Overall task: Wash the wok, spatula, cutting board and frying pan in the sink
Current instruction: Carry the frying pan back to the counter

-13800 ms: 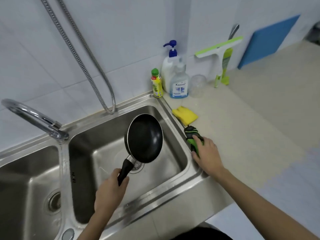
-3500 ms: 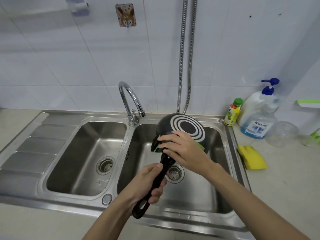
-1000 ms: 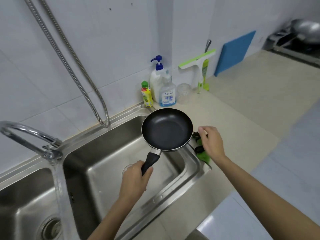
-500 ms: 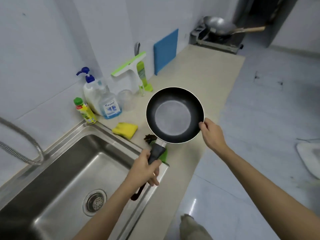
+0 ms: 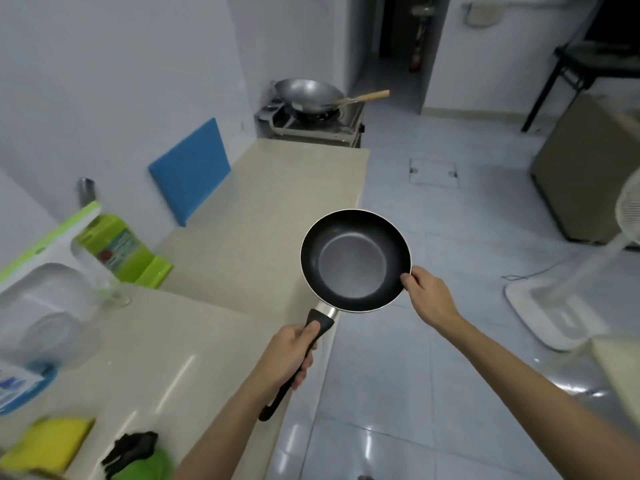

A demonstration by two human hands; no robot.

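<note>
I hold the black frying pan (image 5: 355,259) level over the counter's right edge, inside facing up. My left hand (image 5: 289,353) grips its black handle. My right hand (image 5: 427,294) pinches the pan's right rim. The steel wok (image 5: 306,93) sits on the gas stove (image 5: 311,124) at the counter's far end, with a wooden-handled spatula (image 5: 360,98) lying in it. The blue cutting board (image 5: 190,168) leans against the wall. The sink is out of view.
The beige counter (image 5: 270,188) runs from me to the stove. On it at left are a green squeegee (image 5: 114,247), a glass (image 5: 110,289), a soap bottle (image 5: 20,386), a yellow sponge (image 5: 48,441) and a green-black scrubber (image 5: 138,452). A white fan (image 5: 575,282) stands on the tiled floor at right.
I have turned right, away from the sink. The pan has moved with both hands out past the counter edge, toward the stove end. The scrubber stays on the counter.
</note>
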